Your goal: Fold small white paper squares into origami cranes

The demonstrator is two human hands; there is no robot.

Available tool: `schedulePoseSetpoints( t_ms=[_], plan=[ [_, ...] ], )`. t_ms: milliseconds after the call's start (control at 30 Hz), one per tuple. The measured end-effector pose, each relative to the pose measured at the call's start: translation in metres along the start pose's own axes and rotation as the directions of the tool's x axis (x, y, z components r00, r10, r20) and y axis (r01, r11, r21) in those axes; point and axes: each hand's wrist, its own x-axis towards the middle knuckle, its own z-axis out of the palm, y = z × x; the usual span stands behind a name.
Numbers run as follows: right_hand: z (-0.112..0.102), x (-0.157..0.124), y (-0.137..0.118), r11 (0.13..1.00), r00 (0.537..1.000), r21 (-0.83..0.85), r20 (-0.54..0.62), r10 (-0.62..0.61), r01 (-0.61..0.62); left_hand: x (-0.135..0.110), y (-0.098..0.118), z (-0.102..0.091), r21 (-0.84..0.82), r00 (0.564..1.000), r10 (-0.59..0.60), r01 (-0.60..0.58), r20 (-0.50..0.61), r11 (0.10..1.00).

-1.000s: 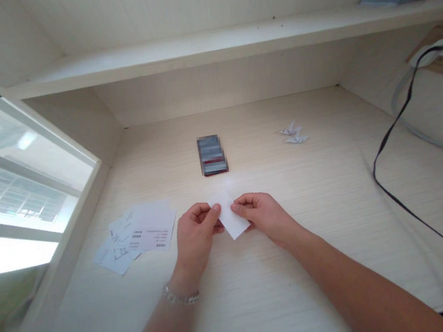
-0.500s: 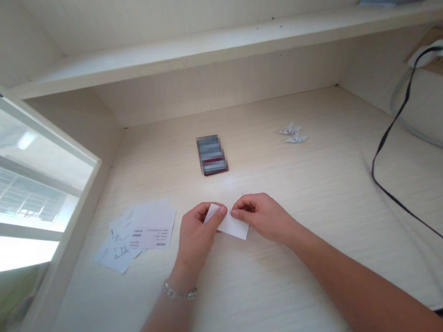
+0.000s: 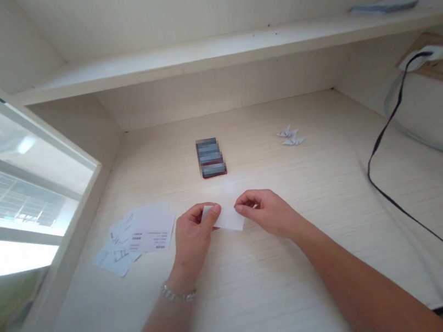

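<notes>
1. Nearest, my left wrist wears a metal bracelet [image 3: 178,293] above the pale desk [image 3: 265,292].
2. My left hand [image 3: 193,235] has its fingers clamped on the left end of the small white paper [image 3: 230,221], thumb on top.
3. My right hand [image 3: 265,212] has thumb and forefinger together, pinched at the paper's far right corner; how firmly, I cannot tell.
4. The paper is between my two hands. A second ago it pointed a corner towards me; half a second ago it sloped down to the right. Now it lies closer to level, more of its face showing. I judge that I am turning it and taking a fresh hold, with no new crease that I can make out.
5. Left of my left hand, the loose printed sheets [image 3: 151,223] stay where they were.
6. Farther off, a dark, blurred-out object [image 3: 210,158] sits centrally, and two small folded papers [image 3: 293,142] lie to the right, both undisturbed.
</notes>
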Motion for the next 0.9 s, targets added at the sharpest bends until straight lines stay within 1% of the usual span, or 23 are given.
schedulePoseSetpoints(
  t_ms=[133, 200, 267, 333, 467, 567, 633, 700, 733, 800, 867, 900],
  plan=[
    [0.008, -0.003, -0.003, 1.0, 0.999, -0.019, 0.038, -0.018, 0.019, -0.004, 0.004, 0.006, 0.128, 0.998, 0.005, -0.013, 0.066, 0.992],
    [0.01, -0.003, -0.003, 1.0, 0.999, -0.024, 0.033, -0.015, 0.016, -0.005, 0.005, 0.009, 0.152, 0.996, 0.008, -0.02, 0.084, 0.988],
    [0.01, -0.002, -0.002, 1.0, 1.0, -0.023, 0.029, -0.006, 0.006, -0.005, 0.003, 0.009, 0.14, 0.997, 0.0, -0.011, 0.074, 0.99],
    [0.007, -0.001, -0.001, 1.0, 1.0, -0.015, 0.025, 0.006, -0.006, -0.003, 0.0, 0.008, 0.083, 0.999, -0.01, 0.007, 0.04, 0.997],
    [-0.005, 0.0, 0.004, 1.0, 1.0, 0.013, 0.01, 0.022, -0.022, 0.001, -0.003, 0.001, -0.117, 0.997, -0.013, 0.005, -0.074, 0.993],
    [-0.01, 0.002, 0.007, 0.998, 0.998, 0.053, -0.044, 0.036, -0.034, 0.003, -0.002, -0.001, -0.247, 0.986, -0.038, -0.003, -0.162, 0.969],
    [-0.007, 0.003, 0.008, 0.987, 0.994, 0.155, -0.089, 0.059, -0.045, 0.003, 0.001, 0.001, -0.308, 0.98, -0.063, 0.002, -0.186, 0.951],
    [-0.001, 0.005, 0.008, 0.959, 0.997, 0.281, -0.061, 0.051, -0.032, 0.001, 0.002, 0.004, -0.332, 0.982, -0.078, 0.017, -0.171, 0.943],
    [0.003, 0.005, 0.009, 0.949, 0.998, 0.314, -0.051, 0.046, -0.027, 0.001, 0.003, 0.006, -0.332, 0.985, -0.083, 0.028, -0.153, 0.943],
    [0.008, 0.006, 0.009, 0.941, 0.997, 0.337, -0.057, 0.054, -0.032, 0.0, 0.004, 0.008, -0.276, 0.988, -0.085, 0.046, -0.131, 0.96],
    [0.01, 0.007, 0.01, 0.927, 0.995, 0.374, -0.082, 0.063, -0.028, 0.0, 0.004, 0.007, -0.092, 0.991, -0.055, 0.044, -0.123, 0.995],
    [0.009, 0.006, 0.011, 0.927, 0.995, 0.375, -0.08, 0.061, -0.027, 0.0, 0.004, 0.006, 0.013, 0.995, -0.027, 0.029, -0.099, 1.0]
  ],
)
